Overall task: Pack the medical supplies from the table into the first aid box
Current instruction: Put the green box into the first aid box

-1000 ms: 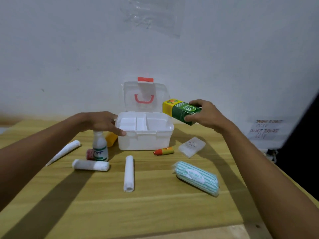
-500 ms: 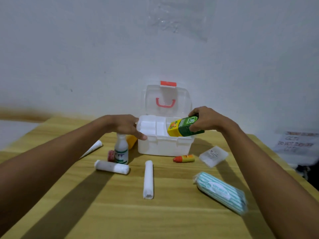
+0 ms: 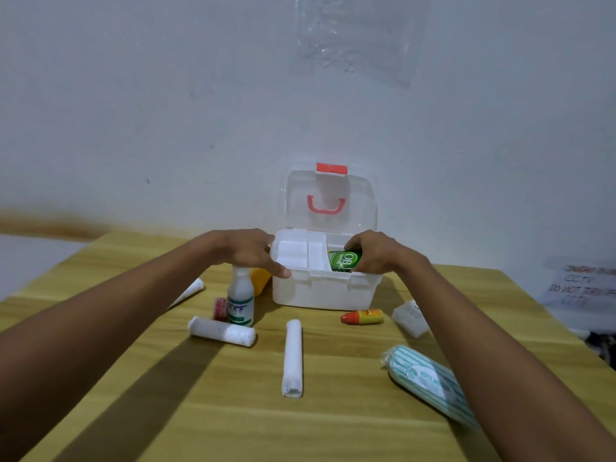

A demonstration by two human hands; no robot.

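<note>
A white first aid box (image 3: 320, 291) stands at the table's far side, its clear lid with a red handle raised. My right hand (image 3: 380, 253) grips a green medicine carton (image 3: 345, 260) and holds it down inside the box's right compartment. My left hand (image 3: 248, 253) rests on the box's left front corner, fingers curled over the rim. On the table lie a white bottle (image 3: 240, 296), two bandage rolls (image 3: 221, 331) (image 3: 292, 356), a red-capped tube (image 3: 362, 317), a striped green pack (image 3: 430, 380) and a small clear pouch (image 3: 410, 316).
A yellow item (image 3: 260, 278) is half hidden behind the bottle, a red tape roll (image 3: 220, 308) sits beside it, and a white cone-shaped roll (image 3: 190, 291) lies further left. The wall rises right behind the box. A paper notice (image 3: 583, 285) hangs at the right.
My right hand has carried the green carton from above the box's right side down into the right compartment. My left hand has stayed on the box's corner. The camera has shifted.
</note>
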